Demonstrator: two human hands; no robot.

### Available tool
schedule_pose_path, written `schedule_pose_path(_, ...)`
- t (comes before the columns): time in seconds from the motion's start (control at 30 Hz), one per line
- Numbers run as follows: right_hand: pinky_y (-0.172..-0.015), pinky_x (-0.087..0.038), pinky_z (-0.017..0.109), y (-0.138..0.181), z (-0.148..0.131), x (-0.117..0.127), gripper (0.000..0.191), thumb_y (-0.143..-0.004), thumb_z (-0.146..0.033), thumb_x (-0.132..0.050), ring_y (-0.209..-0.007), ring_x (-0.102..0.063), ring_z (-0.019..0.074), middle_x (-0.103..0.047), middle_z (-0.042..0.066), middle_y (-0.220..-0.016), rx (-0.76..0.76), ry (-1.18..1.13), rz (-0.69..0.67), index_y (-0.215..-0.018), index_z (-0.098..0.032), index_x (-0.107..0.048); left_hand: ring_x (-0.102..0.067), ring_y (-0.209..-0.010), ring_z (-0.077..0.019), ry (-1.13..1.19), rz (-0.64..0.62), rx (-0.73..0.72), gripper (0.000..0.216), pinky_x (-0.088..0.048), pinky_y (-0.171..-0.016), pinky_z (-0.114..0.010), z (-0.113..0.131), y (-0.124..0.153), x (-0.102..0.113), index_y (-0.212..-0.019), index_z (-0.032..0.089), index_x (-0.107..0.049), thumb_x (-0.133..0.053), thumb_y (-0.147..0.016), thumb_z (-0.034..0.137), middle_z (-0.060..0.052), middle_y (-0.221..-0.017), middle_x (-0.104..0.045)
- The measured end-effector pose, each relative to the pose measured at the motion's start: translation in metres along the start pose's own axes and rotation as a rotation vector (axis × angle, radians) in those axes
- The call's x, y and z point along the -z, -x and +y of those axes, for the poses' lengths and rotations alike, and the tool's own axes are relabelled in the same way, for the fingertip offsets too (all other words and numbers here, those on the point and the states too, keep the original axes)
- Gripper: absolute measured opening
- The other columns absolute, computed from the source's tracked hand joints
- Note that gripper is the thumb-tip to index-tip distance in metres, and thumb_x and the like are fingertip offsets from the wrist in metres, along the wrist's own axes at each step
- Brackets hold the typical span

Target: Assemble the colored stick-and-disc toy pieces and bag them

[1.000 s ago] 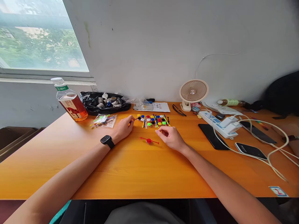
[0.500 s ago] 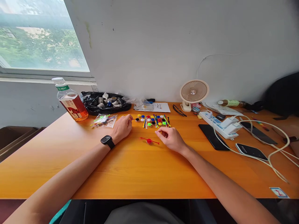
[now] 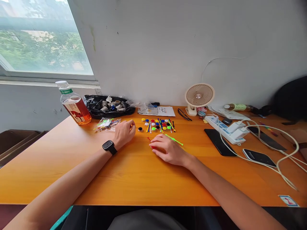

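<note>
My left hand (image 3: 124, 131), with a black watch at its wrist, rests on the table with fingers curled. From its fingertips a thin dark stick runs to a small black round piece (image 3: 140, 129). My right hand (image 3: 168, 149) hovers palm down with fingers bent and apart, over a red stick with a round red piece (image 3: 153, 147), mostly covered; whether it touches cannot be seen. A bright green stick (image 3: 177, 140) lies just beyond the right knuckles. Behind both hands are rows of coloured round pieces (image 3: 153, 121) with several coloured sticks (image 3: 160, 124) among them.
A clear bag of coloured pieces (image 3: 105, 124), a drink bottle (image 3: 76, 108) and a black plastic bag (image 3: 92, 111) stand left. Behind are papers (image 3: 168, 111) and a fan (image 3: 200, 95). To the right lie phones (image 3: 259, 157), a power strip (image 3: 223, 131) and white cables (image 3: 285, 172).
My right hand has come left and nearer, over the red stick, its fingers spreading. A green stick now lies beyond it. My left hand has shifted slightly; the black round piece has come nearer.
</note>
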State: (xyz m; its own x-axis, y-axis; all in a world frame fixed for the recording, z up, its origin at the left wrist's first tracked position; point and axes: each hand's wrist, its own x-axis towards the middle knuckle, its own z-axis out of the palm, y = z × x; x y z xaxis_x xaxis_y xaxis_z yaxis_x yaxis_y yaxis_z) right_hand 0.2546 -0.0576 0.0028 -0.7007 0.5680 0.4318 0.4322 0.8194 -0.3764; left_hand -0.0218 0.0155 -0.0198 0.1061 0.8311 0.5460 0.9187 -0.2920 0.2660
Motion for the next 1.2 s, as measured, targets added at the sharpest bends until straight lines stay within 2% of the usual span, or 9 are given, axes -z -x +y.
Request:
schedule_pose_path(0.17, -0.093, -0.051, 0.038, 0.001, 0.006, 0.001, 0.020, -0.102, -0.014, -0.058, -0.099, -0.067, 0.0236, -0.076, 0.008, -0.105, -0.056, 0.095, -0.025, -0.101, -0.023, -0.076, -0.063, -0.067, -0.0229, 0.058, -0.031, 0.010, 0.020, -0.026, -0.060, -0.034, 0.006, 0.003, 0.004, -0.082, 0.023, -0.070, -0.053, -0.092, 0.023, -0.005, -0.073, -0.072)
schedule_pose_path(0.4, -0.076, -0.040, 0.034, 0.003, 0.014, 0.011, 0.016, -0.092, -0.011, -0.060, -0.079, -0.059, 0.0205, -0.069, 0.005, -0.082, -0.202, 0.348, -0.034, -0.079, -0.020, -0.064, -0.062, -0.066, -0.0226, 0.187, -0.112, -0.006, 0.019, -0.028, -0.061, -0.033, 0.018, 0.008, 0.011, -0.078, 0.023, -0.067, -0.052, -0.088, 0.022, -0.004, -0.070, -0.071)
schedule_pose_path(0.57, -0.073, -0.035, 0.034, 0.005, 0.019, 0.022, 0.015, -0.085, -0.010, -0.060, -0.077, -0.056, 0.0200, -0.068, 0.005, -0.081, -0.280, 0.455, -0.053, -0.074, -0.021, -0.058, -0.058, -0.060, -0.0197, 0.342, -0.203, -0.093, 0.017, -0.031, -0.061, -0.032, 0.030, 0.016, 0.013, -0.081, 0.023, -0.066, -0.050, -0.087, 0.021, -0.001, -0.066, -0.067)
schedule_pose_path(0.7, -0.066, -0.030, 0.034, 0.008, 0.025, 0.029, 0.016, -0.081, -0.010, -0.062, -0.072, -0.055, 0.0188, -0.067, 0.004, -0.080, -0.358, 0.494, -0.069, -0.072, -0.021, -0.054, -0.058, -0.063, -0.0187, 0.450, -0.268, -0.199, 0.017, -0.036, -0.063, -0.031, 0.037, 0.020, 0.013, -0.086, 0.022, -0.064, -0.048, -0.087, 0.019, -0.001, -0.071, -0.067)
schedule_pose_path(0.8, -0.064, -0.030, 0.035, 0.009, 0.029, 0.032, 0.017, -0.079, -0.010, -0.063, -0.073, -0.056, 0.0197, -0.067, 0.005, -0.080, -0.395, 0.547, -0.070, -0.071, -0.021, -0.054, -0.057, -0.063, -0.0180, 0.471, -0.292, -0.226, 0.017, -0.036, -0.063, -0.030, 0.041, 0.022, 0.014, -0.087, 0.022, -0.064, -0.047, -0.088, 0.018, -0.001, -0.073, -0.067)
schedule_pose_path(0.9, -0.072, -0.039, 0.035, 0.008, 0.027, 0.032, 0.013, -0.084, -0.011, -0.063, -0.083, -0.060, 0.0231, -0.069, 0.007, -0.086, -0.348, 0.537, -0.011, -0.076, -0.021, -0.059, -0.056, -0.063, -0.0170, 0.473, -0.296, -0.230, 0.017, -0.036, -0.064, -0.029, 0.042, 0.023, 0.015, -0.087, 0.021, -0.064, -0.047, -0.088, 0.017, -0.001, -0.074, -0.066)
schedule_pose_path(1.0, -0.090, -0.048, 0.039, 0.005, 0.023, 0.024, 0.007, -0.093, -0.016, -0.063, -0.101, -0.063, 0.0272, -0.072, 0.009, -0.102, -0.242, 0.399, 0.053, -0.096, -0.020, -0.067, -0.055, -0.063, -0.0160, 0.483, -0.294, -0.233, 0.017, -0.036, -0.064, -0.029, 0.042, 0.023, 0.016, -0.088, 0.021, -0.064, -0.047, -0.088, 0.016, 0.000, -0.073, -0.066)
schedule_pose_path(1.1, -0.106, -0.049, 0.044, 0.004, 0.019, 0.009, 0.025, -0.096, -0.019, -0.066, -0.119, -0.062, 0.0295, -0.072, 0.011, -0.123, -0.174, 0.202, 0.056, -0.121, -0.020, -0.067, -0.054, -0.062, -0.0157, 0.498, -0.295, -0.236, 0.018, -0.036, -0.064, -0.028, 0.043, 0.023, 0.015, -0.089, 0.021, -0.064, -0.047, -0.089, 0.016, 0.000, -0.072, -0.065)
schedule_pose_path(1.2, -0.111, -0.049, 0.047, 0.004, 0.019, -0.005, 0.039, -0.097, -0.020, -0.067, -0.127, -0.061, 0.0295, -0.070, 0.011, -0.133, -0.168, 0.042, 0.012, -0.135, -0.022, -0.062, -0.054, -0.062, -0.0154, 0.517, -0.295, -0.233, 0.019, -0.036, -0.064, -0.027, 0.043, 0.023, 0.014, -0.090, 0.020, -0.065, -0.047, -0.090, 0.016, 0.000, -0.072, -0.065)
